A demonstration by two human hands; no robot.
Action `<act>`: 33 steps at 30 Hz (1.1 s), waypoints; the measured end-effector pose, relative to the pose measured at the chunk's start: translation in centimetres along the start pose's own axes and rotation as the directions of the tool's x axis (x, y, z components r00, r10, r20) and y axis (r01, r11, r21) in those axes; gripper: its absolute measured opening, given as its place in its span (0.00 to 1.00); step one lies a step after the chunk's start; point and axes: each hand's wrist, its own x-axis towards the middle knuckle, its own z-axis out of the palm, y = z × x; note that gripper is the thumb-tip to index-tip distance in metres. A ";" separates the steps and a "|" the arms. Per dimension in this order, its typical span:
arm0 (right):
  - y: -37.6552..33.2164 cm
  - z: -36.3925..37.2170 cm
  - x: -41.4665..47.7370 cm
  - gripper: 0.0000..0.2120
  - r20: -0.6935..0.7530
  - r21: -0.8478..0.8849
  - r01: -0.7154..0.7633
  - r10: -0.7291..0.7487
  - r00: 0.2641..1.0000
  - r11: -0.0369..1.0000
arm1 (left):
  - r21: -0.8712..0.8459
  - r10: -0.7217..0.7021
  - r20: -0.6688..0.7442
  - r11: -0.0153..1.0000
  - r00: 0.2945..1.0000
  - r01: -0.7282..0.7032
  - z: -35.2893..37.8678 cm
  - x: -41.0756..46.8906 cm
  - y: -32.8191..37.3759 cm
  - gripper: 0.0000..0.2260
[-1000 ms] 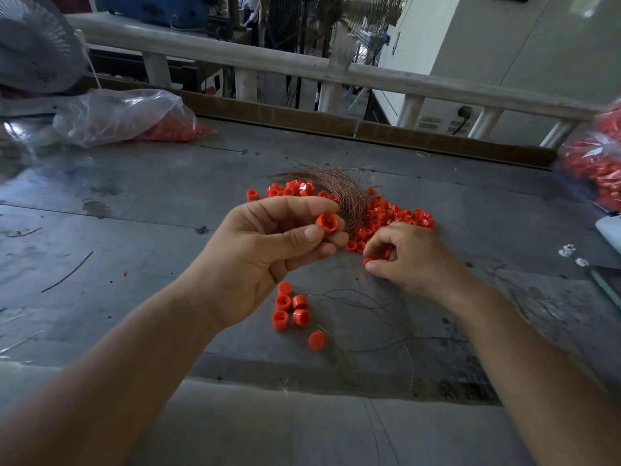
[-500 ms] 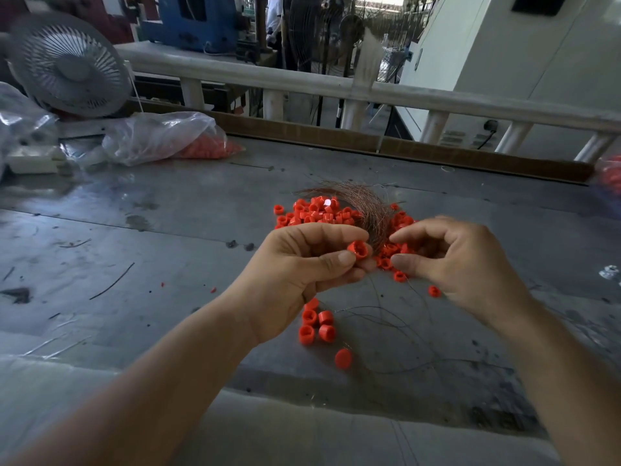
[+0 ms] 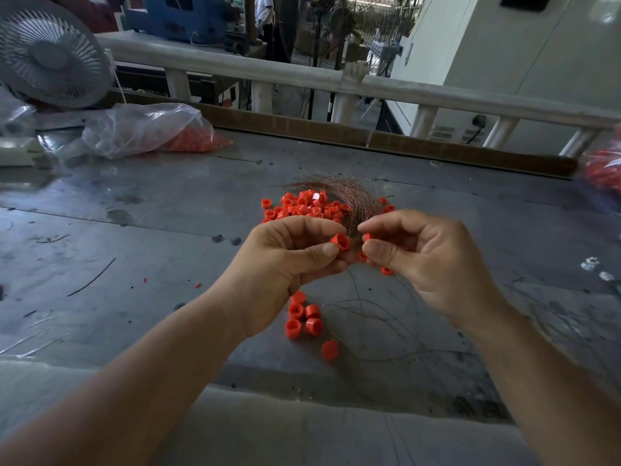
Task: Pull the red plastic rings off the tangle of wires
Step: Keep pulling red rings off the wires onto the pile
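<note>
A tangle of thin copper wires lies on the grey metal table, with a heap of red plastic rings against its left side. My left hand pinches one red ring between thumb and forefinger, just above the table. My right hand is right beside it, its thumb and forefinger pinched together on wire strands near that ring. Several loose red rings lie on the table below my left hand.
A clear plastic bag holding red rings lies at the back left beside a white fan. Another bag of red rings sits at the right edge. Stray wires trail near the front. A white railing runs behind.
My right hand has lifted from the table and come up against my left hand. The left hand keeps holding the red ring. The view has shifted a little.
</note>
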 end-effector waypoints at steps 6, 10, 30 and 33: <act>0.4 0.3 0.0 0.11 0.039 0.126 -0.028 0.023 0.999 0.992 | 0.007 0.005 -0.017 1.000 1.000 -0.005 0.0 0.0 0.0 0.09; 0.2 0.4 -0.1 0.10 0.034 0.176 -0.021 0.015 0.999 0.984 | 0.011 0.006 -0.016 1.000 1.000 -0.006 0.0 0.0 0.0 0.09; -0.1 0.4 -0.3 0.09 -0.012 0.127 0.028 -0.027 1.000 0.992 | 0.094 0.028 0.010 0.995 1.000 -0.028 0.1 -0.1 0.2 0.08; -0.1 0.5 -0.3 0.10 0.010 0.095 0.040 -0.041 0.999 0.995 | 0.115 0.029 0.010 0.993 1.000 -0.030 0.1 -0.1 0.2 0.08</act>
